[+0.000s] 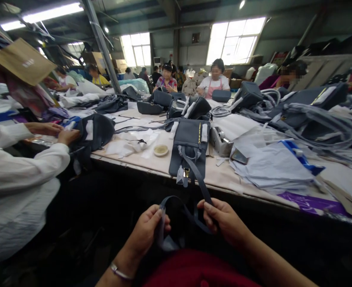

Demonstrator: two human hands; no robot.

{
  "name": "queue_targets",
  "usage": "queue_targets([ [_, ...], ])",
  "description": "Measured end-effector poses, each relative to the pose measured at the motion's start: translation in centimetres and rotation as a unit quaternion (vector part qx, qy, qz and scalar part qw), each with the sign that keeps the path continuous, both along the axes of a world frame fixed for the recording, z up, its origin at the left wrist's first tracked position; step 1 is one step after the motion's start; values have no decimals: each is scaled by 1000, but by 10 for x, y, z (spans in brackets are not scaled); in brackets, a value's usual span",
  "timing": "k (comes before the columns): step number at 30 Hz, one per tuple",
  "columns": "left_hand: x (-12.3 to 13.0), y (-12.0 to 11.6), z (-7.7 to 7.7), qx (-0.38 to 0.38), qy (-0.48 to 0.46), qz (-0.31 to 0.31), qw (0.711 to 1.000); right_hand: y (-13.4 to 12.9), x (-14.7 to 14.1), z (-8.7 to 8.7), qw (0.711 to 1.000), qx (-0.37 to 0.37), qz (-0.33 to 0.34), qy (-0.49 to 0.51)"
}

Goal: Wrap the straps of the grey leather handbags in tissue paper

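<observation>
A dark blue-grey bag point(187, 133) lies at the table's front edge, with a gold zip, a gold clasp and white wrapping on parts of it. From it a long strap point(200, 179) runs down toward me and loops between my hands. My right hand point(220, 219) is closed around the strap just below the table edge. My left hand point(148, 227), wearing a metal bracelet at the wrist, pinches another stretch of the strap, where a pale translucent wrapping point(161, 231) hangs. Part of the loop is lost against the dark lap area.
Right of the bag stand a metal tape dispenser point(220, 142), a phone point(239, 156), white paper sheets point(274, 167) and a blue tape dispenser point(303, 157). Left is a small round dish point(160, 150). A co-worker in white sleeves point(23, 167) handles another bag point(96, 131); more people sit across the table.
</observation>
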State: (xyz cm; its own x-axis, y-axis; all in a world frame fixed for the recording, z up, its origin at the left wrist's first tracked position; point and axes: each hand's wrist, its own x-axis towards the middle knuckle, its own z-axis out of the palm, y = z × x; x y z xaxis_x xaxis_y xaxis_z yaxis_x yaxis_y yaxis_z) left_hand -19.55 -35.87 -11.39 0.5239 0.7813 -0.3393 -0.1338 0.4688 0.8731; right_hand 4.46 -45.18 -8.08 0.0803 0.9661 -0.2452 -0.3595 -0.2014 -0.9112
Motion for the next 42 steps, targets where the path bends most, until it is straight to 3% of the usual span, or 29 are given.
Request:
queue_targets([
  [2,10,-5,5,23,10,-6,1000,6,-8,-7,999,-32,26,-30],
  [5,24,-13,11,72,22,-68,995,21,-16,-9,997,-60,50,-17],
  [8,28,-18,10,139,67,-137,978,37,-20,-11,995,-98,16,32],
  [12,25,-20,2,232,151,-153,949,46,-23,-23,988,-122,-30,94],
  [14,25,-20,-3,253,169,-153,940,41,-27,-32,991,-111,-43,57],
  [17,29,-21,-12,229,155,-132,952,27,-34,-45,989,-79,-46,-115],
  [20,37,-20,-21,169,139,-96,971,16,-39,-53,965,-44,1,-260],
  [23,41,-19,-28,138,120,-94,979,11,-36,-55,954,-42,55,-290],
  [28,33,-10,-34,164,105,-89,977,5,-29,-57,943,-44,146,-295],
  [33,28,-5,-30,223,65,-156,960,6,-31,-66,925,-38,220,-308],
  [37,36,-5,-29,273,82,-188,940,16,-37,-66,903,22,269,-334],
  [40,41,-4,-30,288,35,-163,943,18,-33,-64,883,50,269,-380],
  [42,40,-1,-30,250,0,-111,962,12,-22,-68,874,40,275,-399],
])
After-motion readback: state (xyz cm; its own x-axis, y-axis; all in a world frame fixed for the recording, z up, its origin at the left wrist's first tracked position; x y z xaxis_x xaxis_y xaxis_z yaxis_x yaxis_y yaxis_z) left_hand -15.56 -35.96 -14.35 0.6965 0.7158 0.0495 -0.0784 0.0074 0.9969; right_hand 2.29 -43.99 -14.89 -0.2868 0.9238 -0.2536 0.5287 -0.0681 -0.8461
